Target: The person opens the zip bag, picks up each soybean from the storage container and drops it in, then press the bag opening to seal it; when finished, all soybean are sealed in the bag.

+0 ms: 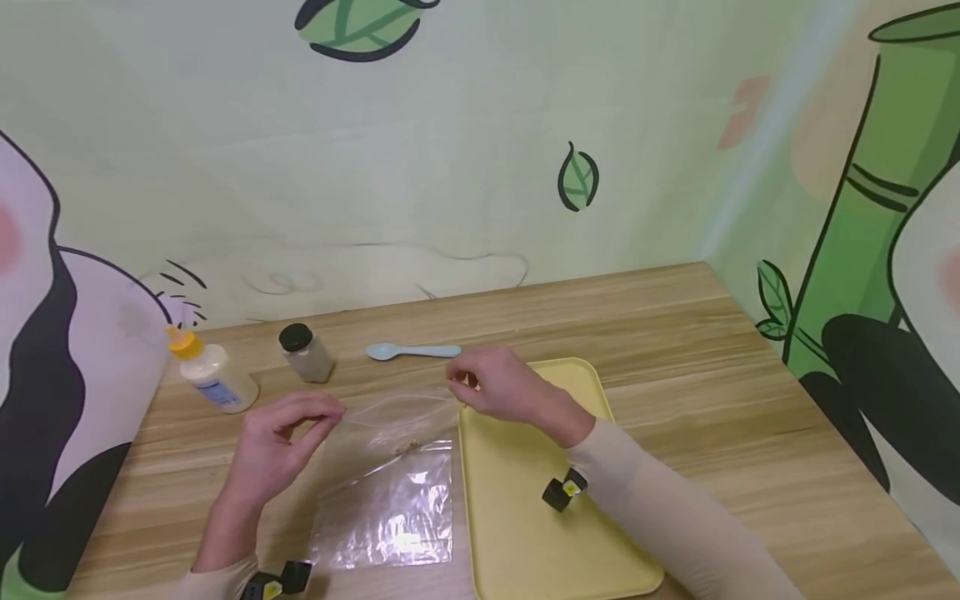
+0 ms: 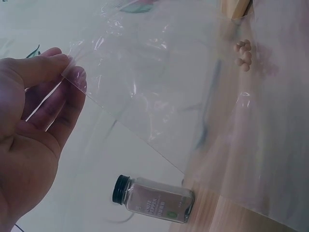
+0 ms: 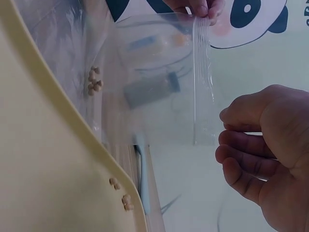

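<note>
Pale green wall (image 1: pixel 480 167), painted with leaves and bamboo, is rising behind a wood-grained table (image 1: pixel 675 333). On this table, left of a yellow tray (image 1: pixel 517 533), a clear plastic bag (image 1: pixel 390 517) is occupying the space between the two hands. Its film is thin, colourless and finely creased. The lower part is lying on the wood and catching bright, crumpled highlights, while the upper part is standing more or less upright and letting the things behind it show through as a haze. Parallel ribs of a zip strip are running along the top edge, as the right wrist view is showing. Low in the bag, a small cluster of round, beige beads (image 2: pixel 244 55) is resting; similar loose beads (image 3: pixel 126 202) are lying on the tray near its rim.

At one top corner, the left hand (image 1: pixel 277 442) is pinching the film between thumb and fingertips, its other fingers bending loosely. Just beside the opposite corner, the right hand (image 1: pixel 498 383) is keeping its fingers half curled, with a narrow gap to the thumb, and is holding nothing that shows.

Behind the bag, a light blue spoon (image 1: pixel 412 352) is lying flat. Farther left, a black-capped jar (image 1: pixel 309 358), labelled as white pepper, and a white squeeze bottle (image 1: pixel 219 379) with a yellow cap are standing near the wall.
</note>
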`<state>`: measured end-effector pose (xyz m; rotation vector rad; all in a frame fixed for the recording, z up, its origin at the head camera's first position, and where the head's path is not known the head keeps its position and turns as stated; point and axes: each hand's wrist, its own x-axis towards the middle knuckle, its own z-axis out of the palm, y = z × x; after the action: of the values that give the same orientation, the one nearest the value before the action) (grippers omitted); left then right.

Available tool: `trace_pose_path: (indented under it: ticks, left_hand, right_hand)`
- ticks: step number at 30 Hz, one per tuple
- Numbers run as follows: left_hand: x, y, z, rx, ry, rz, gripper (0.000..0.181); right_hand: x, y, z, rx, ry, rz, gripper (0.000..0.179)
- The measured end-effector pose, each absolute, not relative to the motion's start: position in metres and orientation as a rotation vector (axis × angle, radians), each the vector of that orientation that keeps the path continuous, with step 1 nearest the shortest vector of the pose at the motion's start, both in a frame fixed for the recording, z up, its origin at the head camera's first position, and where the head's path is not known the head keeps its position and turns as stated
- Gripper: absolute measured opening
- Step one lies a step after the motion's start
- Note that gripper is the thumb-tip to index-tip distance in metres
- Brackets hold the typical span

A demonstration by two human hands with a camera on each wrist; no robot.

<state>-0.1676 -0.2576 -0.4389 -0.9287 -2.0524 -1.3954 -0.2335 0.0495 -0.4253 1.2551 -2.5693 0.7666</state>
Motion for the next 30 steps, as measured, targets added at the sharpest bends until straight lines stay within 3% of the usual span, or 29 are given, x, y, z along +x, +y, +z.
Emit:
trace_pose_path:
  ticks: [30]
  left_hand:
    - [-0.168,-0.253,-0.439,-0.959,-2.078,-1.322,0.038]
  right_hand:
    - [-0.220,0.010,-0.414,1.504,-2.417,0.685,0.007]
